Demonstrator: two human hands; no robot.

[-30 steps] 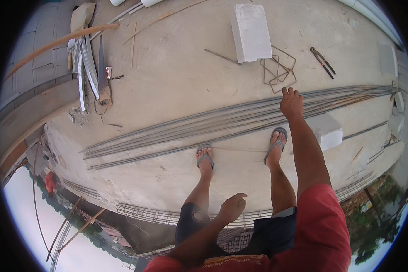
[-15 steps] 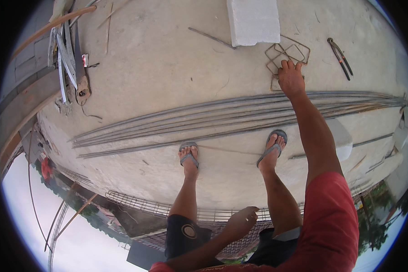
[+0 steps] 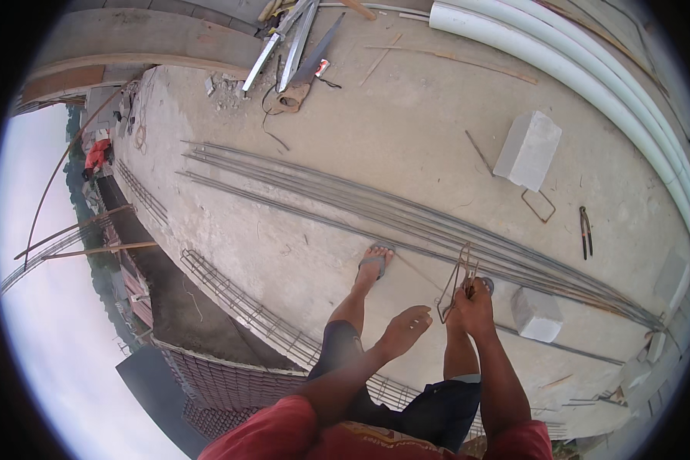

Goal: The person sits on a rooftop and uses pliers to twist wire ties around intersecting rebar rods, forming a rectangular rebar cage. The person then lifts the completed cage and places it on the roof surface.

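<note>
Bent steel stirrups (image 3: 451, 285), thin rectangular wire loops, are gripped in my right hand (image 3: 475, 308), raised in front of my right leg. Its fingers are wrapped round one end of the bundle; how many loops it holds I cannot tell. My left hand (image 3: 403, 334) hovers just to the left, fingers loosely extended, not touching the loops. Long steel rods (image 3: 345, 211) lie in a bundle across the concrete floor, around my feet. Another stirrup (image 3: 547, 202) lies on the floor beside a pale block (image 3: 529, 149). Pincers (image 3: 585, 231) with dark handles lie to its right.
A second pale block (image 3: 537, 313) sits right of my right hand. White pipes (image 3: 563, 80) run along the far right. A handsaw (image 3: 307, 79) and metal strips (image 3: 264, 60) lie far left. A rebar cage (image 3: 261, 310) lines the slab edge; a person in red (image 3: 96, 156) is beyond.
My right hand has picked the stirrups up off the floor and drawn them back toward me, leaving one by the block. My left hand stays near my lap. The view has turned to the left.
</note>
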